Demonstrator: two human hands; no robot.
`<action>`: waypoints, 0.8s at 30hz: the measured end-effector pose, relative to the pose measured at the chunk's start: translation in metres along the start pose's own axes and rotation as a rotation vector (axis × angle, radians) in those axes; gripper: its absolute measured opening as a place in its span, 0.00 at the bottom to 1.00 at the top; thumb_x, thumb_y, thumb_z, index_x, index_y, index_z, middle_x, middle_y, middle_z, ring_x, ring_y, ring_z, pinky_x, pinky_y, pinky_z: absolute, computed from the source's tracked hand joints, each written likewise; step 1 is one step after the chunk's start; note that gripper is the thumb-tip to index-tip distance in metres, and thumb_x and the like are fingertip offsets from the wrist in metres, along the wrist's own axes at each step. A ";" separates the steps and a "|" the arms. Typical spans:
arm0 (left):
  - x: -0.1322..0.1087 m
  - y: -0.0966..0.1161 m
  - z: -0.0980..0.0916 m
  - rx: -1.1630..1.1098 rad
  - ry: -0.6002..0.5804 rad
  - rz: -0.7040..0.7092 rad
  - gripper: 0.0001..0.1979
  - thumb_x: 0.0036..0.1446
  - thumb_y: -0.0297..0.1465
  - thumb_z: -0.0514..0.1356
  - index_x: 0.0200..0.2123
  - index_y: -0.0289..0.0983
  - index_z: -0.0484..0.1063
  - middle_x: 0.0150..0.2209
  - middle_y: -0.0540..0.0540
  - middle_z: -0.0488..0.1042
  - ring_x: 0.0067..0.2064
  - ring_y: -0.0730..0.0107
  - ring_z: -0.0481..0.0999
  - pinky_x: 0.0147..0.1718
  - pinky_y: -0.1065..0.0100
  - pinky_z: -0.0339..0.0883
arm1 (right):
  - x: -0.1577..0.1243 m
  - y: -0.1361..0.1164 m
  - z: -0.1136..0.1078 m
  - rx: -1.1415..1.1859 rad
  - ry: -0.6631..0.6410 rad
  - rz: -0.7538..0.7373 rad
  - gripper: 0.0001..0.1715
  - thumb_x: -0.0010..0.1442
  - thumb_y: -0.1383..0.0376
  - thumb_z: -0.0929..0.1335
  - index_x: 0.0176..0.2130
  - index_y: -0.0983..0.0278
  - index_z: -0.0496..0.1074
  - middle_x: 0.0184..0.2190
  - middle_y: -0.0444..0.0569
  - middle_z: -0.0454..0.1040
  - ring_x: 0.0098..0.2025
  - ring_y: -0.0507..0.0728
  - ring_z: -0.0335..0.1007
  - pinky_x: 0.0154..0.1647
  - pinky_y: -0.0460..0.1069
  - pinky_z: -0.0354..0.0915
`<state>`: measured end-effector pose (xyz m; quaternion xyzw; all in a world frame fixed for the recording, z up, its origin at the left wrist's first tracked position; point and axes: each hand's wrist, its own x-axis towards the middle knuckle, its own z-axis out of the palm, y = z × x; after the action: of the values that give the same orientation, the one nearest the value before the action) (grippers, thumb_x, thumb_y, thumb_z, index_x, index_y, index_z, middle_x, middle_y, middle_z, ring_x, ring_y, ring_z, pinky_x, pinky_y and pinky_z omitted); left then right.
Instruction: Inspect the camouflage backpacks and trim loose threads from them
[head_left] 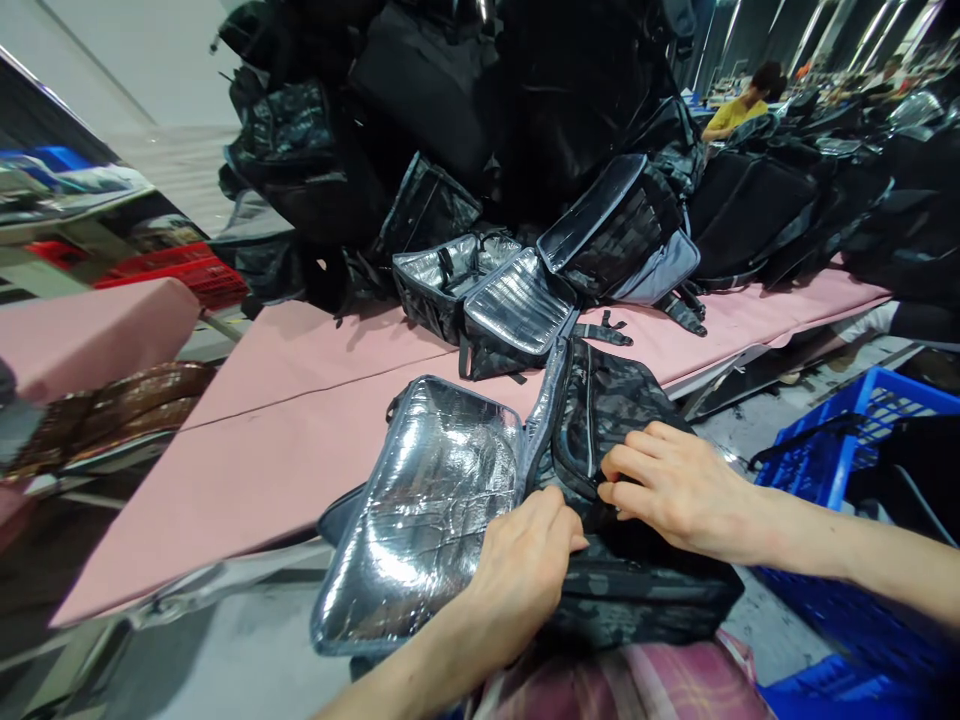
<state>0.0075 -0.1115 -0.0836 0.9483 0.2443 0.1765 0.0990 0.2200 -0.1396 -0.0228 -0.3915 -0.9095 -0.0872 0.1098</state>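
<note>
Camouflage bag point(645, 590) lies open at the worktop's point(300, 420) near edge, left hand point(525, 570) curled tight on its seam, right hand point(675, 485) pinching what may be the pocket zip point(591, 450), so any pull calls for the left to brace.

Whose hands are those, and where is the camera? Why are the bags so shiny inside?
The camera sits on a person's head and looks down, so you see that person's own two bare hands. The left hand and the right hand both rest on a dark bag at the near edge of a pink table. The bag's lid lies open, and its lining is silver foil, which is why it shines. I can't tell whether the fingers pinch the cloth. Farther back lie more open bags and a big pile of dark bags. A blue crate stands on the right.
</note>
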 end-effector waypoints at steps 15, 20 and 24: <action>0.002 0.006 -0.004 -0.004 0.086 0.019 0.10 0.61 0.26 0.48 0.27 0.36 0.63 0.26 0.48 0.63 0.29 0.71 0.63 0.25 0.70 0.53 | 0.014 -0.014 -0.007 -0.054 -0.091 -0.137 0.11 0.61 0.71 0.61 0.26 0.64 0.64 0.28 0.46 0.65 0.31 0.53 0.55 0.29 0.49 0.47; -0.020 -0.028 -0.046 -0.307 -0.010 -0.166 0.21 0.64 0.31 0.41 0.27 0.38 0.70 0.30 0.46 0.70 0.34 0.71 0.70 0.34 0.70 0.65 | 0.000 0.030 -0.014 0.221 0.048 0.145 0.09 0.58 0.62 0.66 0.38 0.65 0.68 0.36 0.49 0.69 0.37 0.54 0.63 0.34 0.48 0.58; -0.069 -0.098 -0.044 0.204 0.294 -0.652 0.24 0.56 0.45 0.50 0.48 0.35 0.65 0.50 0.34 0.67 0.53 0.49 0.64 0.49 0.51 0.59 | 0.013 0.072 -0.002 0.428 0.211 0.354 0.24 0.51 0.56 0.70 0.46 0.64 0.69 0.37 0.49 0.71 0.37 0.55 0.67 0.37 0.48 0.62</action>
<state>-0.1077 -0.0570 -0.0903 0.7902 0.5615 0.2448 0.0190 0.2642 -0.0815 -0.0124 -0.5007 -0.8082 0.0868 0.2975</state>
